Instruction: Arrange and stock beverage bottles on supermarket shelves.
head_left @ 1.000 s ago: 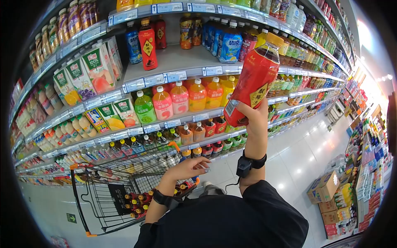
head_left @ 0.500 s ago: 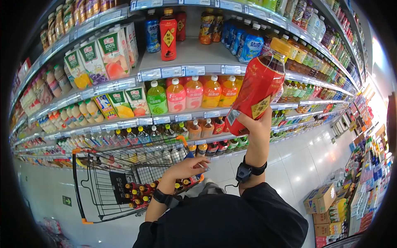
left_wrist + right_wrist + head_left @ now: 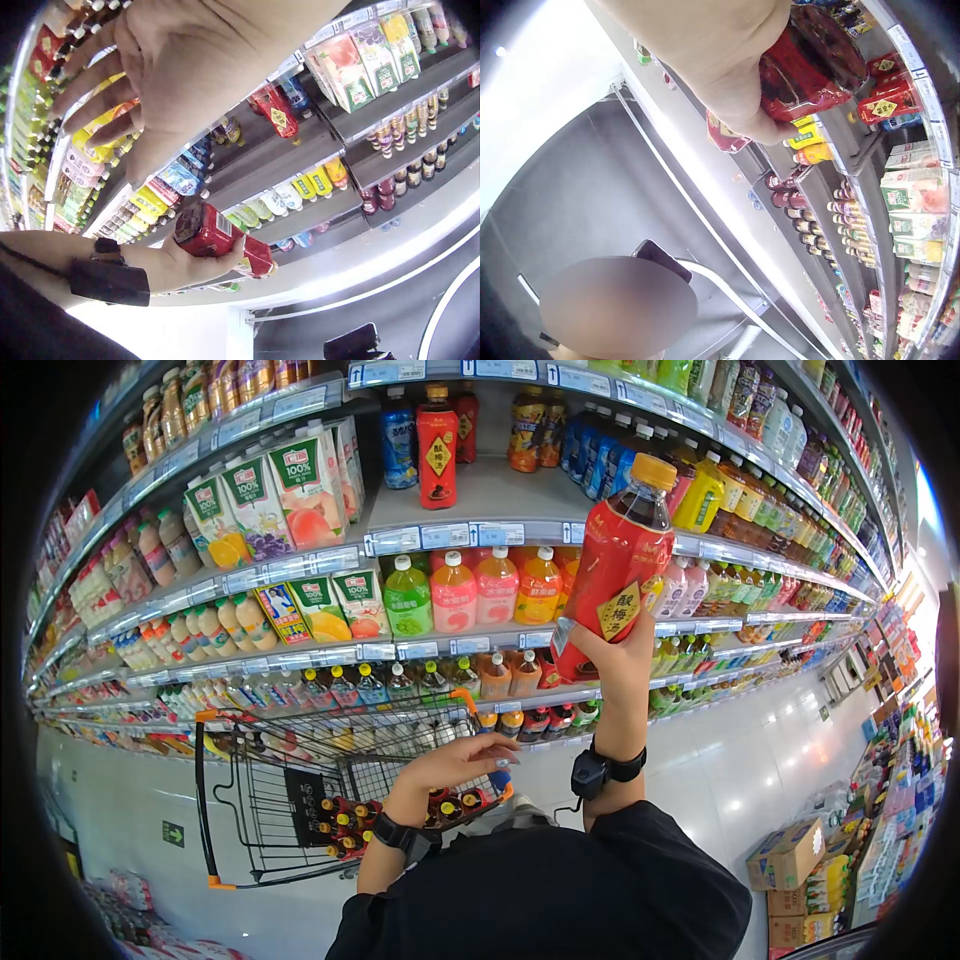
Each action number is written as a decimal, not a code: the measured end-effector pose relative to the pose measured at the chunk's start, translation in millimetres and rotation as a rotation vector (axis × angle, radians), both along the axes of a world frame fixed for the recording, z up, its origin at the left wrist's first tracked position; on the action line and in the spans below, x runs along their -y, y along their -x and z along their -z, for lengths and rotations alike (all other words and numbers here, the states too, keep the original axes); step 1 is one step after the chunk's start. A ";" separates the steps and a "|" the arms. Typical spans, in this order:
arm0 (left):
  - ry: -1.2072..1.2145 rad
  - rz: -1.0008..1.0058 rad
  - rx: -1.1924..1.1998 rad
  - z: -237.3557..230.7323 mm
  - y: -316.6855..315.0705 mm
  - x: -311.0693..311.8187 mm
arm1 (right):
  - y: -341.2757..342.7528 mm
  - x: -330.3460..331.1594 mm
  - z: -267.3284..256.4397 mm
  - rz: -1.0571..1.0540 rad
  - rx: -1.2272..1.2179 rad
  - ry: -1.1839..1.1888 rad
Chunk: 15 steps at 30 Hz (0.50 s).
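My right hand [image 3: 618, 645] grips a large red-labelled plum drink bottle [image 3: 615, 550] low around its body. The bottle is raised in front of the shelves, yellow cap up and leaning right. In the left wrist view, the thumb and fingers wrap round this bottle [image 3: 202, 229]; the right wrist view shows its base [image 3: 832, 45] close up. Relaxed and holding nothing, my left hand [image 3: 455, 762] hovers beside the shopping cart [image 3: 260, 710]. Smaller dark bottles [image 3: 345, 825] with yellow and red caps lie in the cart, partly hidden by my left forearm.
On the shelf ahead stands a matching red bottle [image 3: 437, 455], with blue bottles [image 3: 610, 465] to its right. Juice cartons [image 3: 305, 490] fill the left side, and pink and orange bottles [image 3: 497, 590] line the shelf below. Cardboard boxes [image 3: 788, 855] sit on the floor at right.
The shelves and cart have shifted right in the head view. The right hand keeps its grip on the raised bottle, which leans slightly less. The left hand stays loose near the cart.
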<state>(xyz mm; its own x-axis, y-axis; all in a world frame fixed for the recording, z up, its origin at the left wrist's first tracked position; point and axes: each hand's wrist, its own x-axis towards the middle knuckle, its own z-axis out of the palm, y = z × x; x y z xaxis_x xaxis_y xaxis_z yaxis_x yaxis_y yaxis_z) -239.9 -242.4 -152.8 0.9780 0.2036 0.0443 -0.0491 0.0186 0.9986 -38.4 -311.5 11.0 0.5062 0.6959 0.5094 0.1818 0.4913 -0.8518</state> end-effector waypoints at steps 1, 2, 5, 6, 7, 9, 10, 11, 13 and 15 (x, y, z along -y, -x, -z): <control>0.011 -0.006 0.020 3.8 0.1 -1.3 | 1.9 -0.6 0.8 0.011 0.000 -0.018; 0.022 -0.012 0.040 6.0 0.6 -2.5 | 3.8 -1.5 1.7 0.023 0.000 -0.036; 0.068 -0.021 0.051 3.3 2.9 -2.4 | 8.2 -4.4 5.5 0.016 -0.047 -0.032; 0.055 -0.024 0.052 3.0 3.5 -2.7 | 9.1 -4.5 6.2 0.008 -0.046 -0.002; 0.043 -0.028 0.054 2.9 3.9 -2.5 | 9.9 -4.5 6.7 -0.001 -0.044 0.029; 0.033 -0.049 0.060 4.8 3.7 -3.4 | 11.1 -6.7 8.6 -0.020 0.002 0.066; 0.035 -0.065 0.063 7.0 3.0 -5.2 | 12.1 -9.1 11.2 -0.030 0.045 0.072; 0.038 -0.083 0.065 7.5 2.9 -6.5 | 13.0 -12.0 14.4 -0.043 0.088 0.078; 0.035 -0.174 0.087 5.5 5.8 -11.0 | 15.9 -18.3 19.2 0.009 0.234 0.087; 0.105 -0.266 0.163 4.9 8.6 -16.6 | 21.7 -20.6 18.2 0.083 0.399 0.147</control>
